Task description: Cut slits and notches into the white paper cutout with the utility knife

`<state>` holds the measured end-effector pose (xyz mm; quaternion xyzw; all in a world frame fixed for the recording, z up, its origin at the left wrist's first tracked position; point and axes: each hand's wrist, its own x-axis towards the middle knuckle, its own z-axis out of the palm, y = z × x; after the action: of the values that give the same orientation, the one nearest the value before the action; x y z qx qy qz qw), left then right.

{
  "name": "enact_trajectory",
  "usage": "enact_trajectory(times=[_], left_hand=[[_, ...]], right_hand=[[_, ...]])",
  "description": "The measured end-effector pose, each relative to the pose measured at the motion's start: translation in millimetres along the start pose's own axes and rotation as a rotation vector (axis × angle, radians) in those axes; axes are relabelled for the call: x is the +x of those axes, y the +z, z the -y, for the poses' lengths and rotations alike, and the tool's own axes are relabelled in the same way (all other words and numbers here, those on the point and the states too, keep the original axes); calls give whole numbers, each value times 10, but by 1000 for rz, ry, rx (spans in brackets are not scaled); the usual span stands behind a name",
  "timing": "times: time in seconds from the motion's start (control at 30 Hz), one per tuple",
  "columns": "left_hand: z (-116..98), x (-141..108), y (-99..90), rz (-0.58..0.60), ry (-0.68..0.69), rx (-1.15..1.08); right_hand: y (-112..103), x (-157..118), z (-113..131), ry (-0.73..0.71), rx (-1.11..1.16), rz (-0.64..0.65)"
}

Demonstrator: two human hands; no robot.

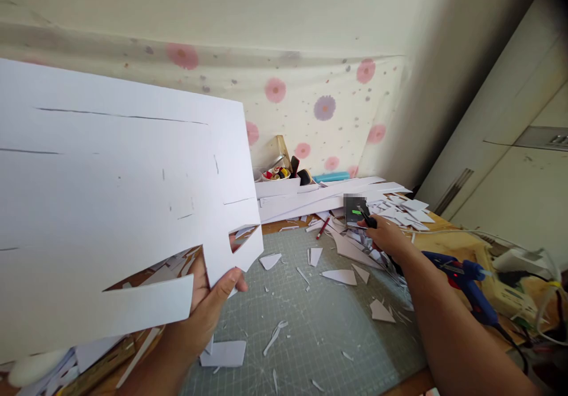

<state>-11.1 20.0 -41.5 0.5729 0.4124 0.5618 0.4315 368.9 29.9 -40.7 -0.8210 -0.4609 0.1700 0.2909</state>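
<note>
A large white board [133, 183], marked with thin dark lines and cut with openings, fills the left side. My left hand [213, 301] grips its lower right edge, thumb in front and fingers behind. On the right, my right hand [384, 233] is closed around a small black tool [369, 221], over white scraps and beside a dark box with a green label [355, 211]. Below both hands lies a grey-green cutting mat [310, 331] strewn with white offcuts [339, 276]. A red pen [323, 228] rests at the mat's back edge.
Long white strips [306, 203] lie along the back, near a container of small colourful items [276, 174]. More white pieces [410, 212] are heaped at back right. A blue glue gun [465, 283] with cables lies right of my right forearm, beside a power strip [506, 295].
</note>
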Motion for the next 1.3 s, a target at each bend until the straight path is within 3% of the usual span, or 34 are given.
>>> enact_trajectory(times=[0.2,0.57,0.7,0.83,0.97,1.03,1.1,1.2,1.3], left_hand=[[-79,-63,65,81,-63,-261],[-134,-66,24,155,-151,-367],[-131,-78,15,174,-145,-341],[-61,-49,9,116,-150,-225],[7,-14,-1,38,-156,-85],[10,-7,-2,17,-152,-31],[1,-5,-3,-1,-145,16],[-10,2,-21,-28,-129,80],[-6,12,-62,-51,-97,136]], right_hand=[[7,9,-12,-13,-19,8],[21,28,-45,-31,-24,18],[34,56,-65,-39,-15,5],[-18,28,-51,-61,-11,-1],[-22,-359,245,-223,71,-85],[86,-695,520,-364,316,21],[267,-1043,807,-458,515,349],[563,-1418,1125,-688,561,608],[750,-1542,1251,-686,698,762]])
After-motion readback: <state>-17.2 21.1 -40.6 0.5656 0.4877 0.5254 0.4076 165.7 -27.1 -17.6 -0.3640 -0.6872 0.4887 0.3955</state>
